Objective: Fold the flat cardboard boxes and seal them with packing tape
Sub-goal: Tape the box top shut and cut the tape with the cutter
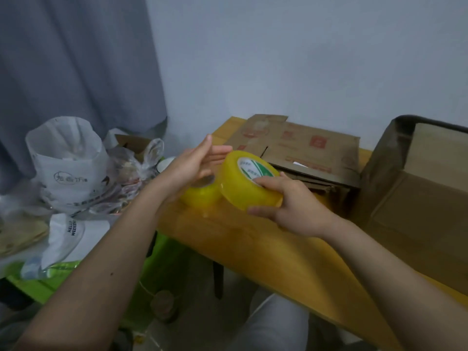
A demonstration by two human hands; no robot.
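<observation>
Tape roll (pixel 243 183), yellow-clear, green-white core label

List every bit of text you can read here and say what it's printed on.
"HELLO WEEKEND": white bag, last letters partly cut off.
Logo with characters on grey bag: too blurred to read.
Green-and-white label on tape roll in the right hand: unreadable.
Red print on flat boxes: too faint to read.

**A yellow table against a pale wall**

A yellow wooden table (pixel 240 239) stands against a plain bluish-white wall (pixel 304 59). Left of the table hangs a grey curtain (pixel 76 59) in long folds, reaching down behind a cluttered green surface (pixel 38 285). Beneath the table shows a dark leg (pixel 218 279). The light is dim and even.
</observation>
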